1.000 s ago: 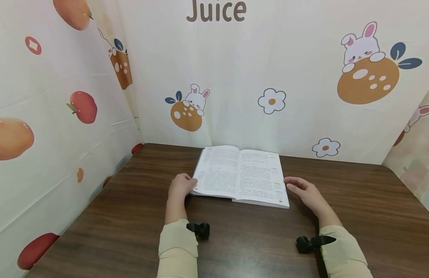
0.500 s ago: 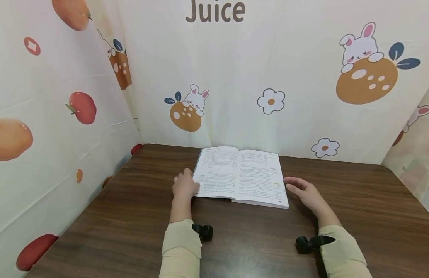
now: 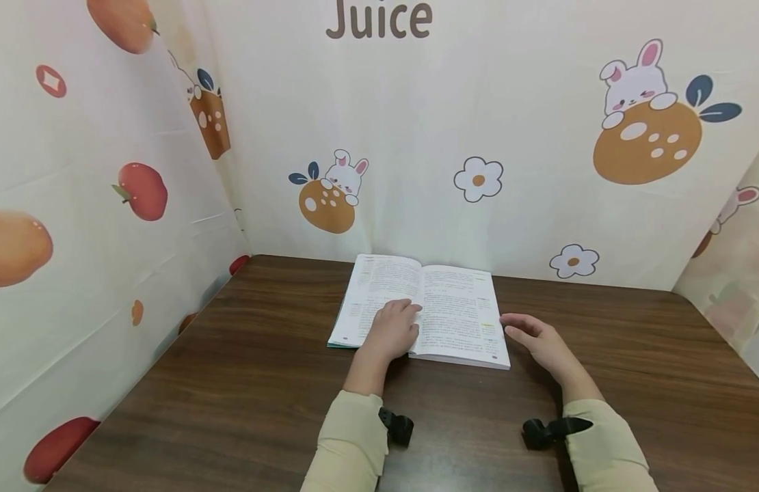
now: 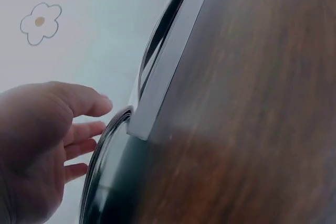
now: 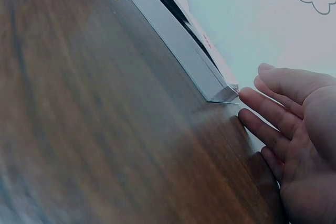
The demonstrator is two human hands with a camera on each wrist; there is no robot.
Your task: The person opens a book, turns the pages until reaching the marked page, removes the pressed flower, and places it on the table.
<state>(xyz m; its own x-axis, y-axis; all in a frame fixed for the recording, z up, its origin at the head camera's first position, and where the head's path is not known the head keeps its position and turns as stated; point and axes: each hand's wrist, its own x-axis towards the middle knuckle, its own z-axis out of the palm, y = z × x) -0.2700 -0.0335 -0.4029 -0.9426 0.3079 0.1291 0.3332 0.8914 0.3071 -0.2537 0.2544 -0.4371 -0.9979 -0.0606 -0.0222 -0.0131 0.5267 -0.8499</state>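
Note:
An open book (image 3: 459,314) with printed pages lies on the wooden table, its bottom edge toward me. Over its left page, close to the centre fold, is my left hand (image 3: 390,331), palm down with the fingers loosely extended. In the left wrist view that hand (image 4: 39,140) is beside the curved page edges of the book (image 4: 155,85), and nothing is gripped. My right hand (image 3: 539,342) lies at the book's right edge. The right wrist view has its fingertips (image 5: 252,98) at the book's corner (image 5: 223,90), fingers relaxed and holding nothing.
The dark wooden table (image 3: 219,410) extends around the book. A printed curtain (image 3: 410,137) stands directly behind the table, and another patterned curtain (image 3: 78,328) runs along the left side. Black wrist cameras (image 3: 396,427) are strapped over both sleeves.
My left hand has left the book's left edge and moved right across the left page to near the fold. The left page's outer edge is uncovered now. My right hand stays put.

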